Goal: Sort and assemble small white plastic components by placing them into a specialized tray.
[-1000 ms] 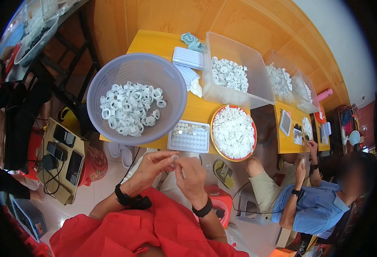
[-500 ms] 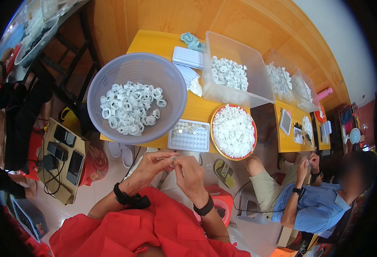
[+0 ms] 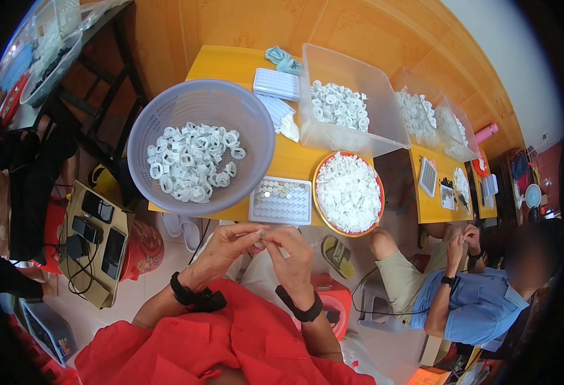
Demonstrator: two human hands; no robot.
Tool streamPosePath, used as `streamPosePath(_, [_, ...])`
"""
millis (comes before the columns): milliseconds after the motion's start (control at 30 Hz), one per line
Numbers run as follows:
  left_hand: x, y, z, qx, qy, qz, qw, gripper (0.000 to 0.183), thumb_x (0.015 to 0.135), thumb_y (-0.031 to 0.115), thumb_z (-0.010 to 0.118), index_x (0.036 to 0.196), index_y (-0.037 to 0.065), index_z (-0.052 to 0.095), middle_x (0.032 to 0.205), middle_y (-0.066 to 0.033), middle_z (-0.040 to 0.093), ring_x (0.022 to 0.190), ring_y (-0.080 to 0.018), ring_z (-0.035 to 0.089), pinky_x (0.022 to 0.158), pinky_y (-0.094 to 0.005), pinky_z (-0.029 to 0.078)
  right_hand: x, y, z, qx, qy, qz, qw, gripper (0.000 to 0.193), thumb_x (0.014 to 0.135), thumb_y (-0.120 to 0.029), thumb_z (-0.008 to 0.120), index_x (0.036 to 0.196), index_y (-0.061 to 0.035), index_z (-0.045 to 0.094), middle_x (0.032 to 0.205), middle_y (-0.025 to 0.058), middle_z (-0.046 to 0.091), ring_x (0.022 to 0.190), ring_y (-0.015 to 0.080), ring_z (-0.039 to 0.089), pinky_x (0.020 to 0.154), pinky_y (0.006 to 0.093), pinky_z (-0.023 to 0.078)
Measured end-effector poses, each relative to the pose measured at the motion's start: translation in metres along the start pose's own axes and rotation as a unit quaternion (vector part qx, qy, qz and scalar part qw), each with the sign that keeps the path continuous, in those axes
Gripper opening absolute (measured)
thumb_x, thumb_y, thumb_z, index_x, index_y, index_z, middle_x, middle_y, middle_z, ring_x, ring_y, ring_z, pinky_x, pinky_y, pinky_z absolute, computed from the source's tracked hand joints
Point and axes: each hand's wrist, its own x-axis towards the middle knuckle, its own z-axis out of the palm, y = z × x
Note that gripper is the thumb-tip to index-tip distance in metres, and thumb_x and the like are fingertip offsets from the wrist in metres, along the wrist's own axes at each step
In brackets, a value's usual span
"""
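In front of my body, below the table edge, my left hand [image 3: 229,249] and my right hand [image 3: 292,256] meet at the fingertips. Both pinch one small whitish part [image 3: 260,238], mostly covered by the fingers, so its kind cannot be made out. Just beyond them a white tray [image 3: 280,214] with rows of pockets lies at the table's front edge; round silvery discs [image 3: 282,188] fill its far rows. To the left stands a large grey-purple basket [image 3: 142,122] with white ring-shaped plastic parts [image 3: 195,160]. A red-rimmed round tray [image 3: 380,205] heaped with small white pieces [image 3: 349,192] is at the right.
Behind it stands a clear plastic bin [image 3: 384,138] of white parts, beside stacked pocket trays [image 3: 276,84] and a bluish cloth [image 3: 282,59]. A cardboard box [image 3: 118,256] with phones and cables is at the left. A co-worker [image 3: 468,308] sits at the right by another table.
My fingers have shifted slightly around the small part, the right hand opening out a little. The view has moved a bit. The co-worker's hands have shifted slightly.
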Motion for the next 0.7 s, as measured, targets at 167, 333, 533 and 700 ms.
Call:
streamPosePath(167, [-0.002, 0.002, 0.006, 0.002, 0.010, 0.007, 1.000, 0.026, 0.089, 0.014, 0.056, 0.111, 0.001, 0.060, 0.100, -0.0060, 0.062, 0.084, -0.0093, 0.057, 0.075, -0.0231, 0.048, -0.004, 0.001, 0.000, -0.005, -0.031, 0.024, 0.999, 0.014, 0.074, 0.007, 0.060, 0.086, 0.0001, 0.061, 0.081, 0.0101, 0.056, 0.072, 0.0215, 0.059, 0.062, 0.0282, 0.048])
streamPosePath(333, [-0.003, 0.004, 0.008, 0.004, -0.001, 0.009, 1.000, 0.026, 0.089, 0.013, 0.056, 0.111, 0.001, 0.060, 0.102, -0.0065, 0.062, 0.086, -0.0104, 0.057, 0.075, -0.0241, 0.048, -0.007, 0.006, 0.001, 0.138, -0.021, 0.113, 0.984, 0.012, 0.076, 0.008, 0.059, 0.086, 0.0011, 0.061, 0.083, 0.0079, 0.057, 0.075, 0.0174, 0.060, 0.066, 0.0254, 0.051])
streamPosePath(533, [-0.002, 0.003, 0.004, 0.020, -0.028, 0.008, 0.999, 0.026, 0.089, 0.014, 0.055, 0.111, 0.002, 0.060, 0.108, -0.0072, 0.059, 0.092, -0.0131, 0.058, 0.079, -0.0279, 0.050, -0.010, 0.012, 0.000, 0.284, -0.018, 0.187, 0.940, 0.010, 0.078, 0.009, 0.059, 0.086, 0.0031, 0.059, 0.084, 0.0071, 0.058, 0.075, 0.0146, 0.061, 0.067, 0.0241, 0.053])
streamPosePath(700, [-0.002, -0.003, 0.004, -0.011, -0.026, 0.006, 1.000, 0.027, 0.090, 0.015, 0.054, 0.112, 0.000, 0.058, 0.107, -0.0062, 0.059, 0.092, -0.0123, 0.058, 0.078, -0.0263, 0.049, -0.007, 0.007, 0.001, 0.323, -0.009, 0.217, 0.921, 0.009, 0.080, 0.007, 0.060, 0.087, 0.0038, 0.056, 0.083, 0.0076, 0.060, 0.072, 0.0127, 0.061, 0.066, 0.0235, 0.052])
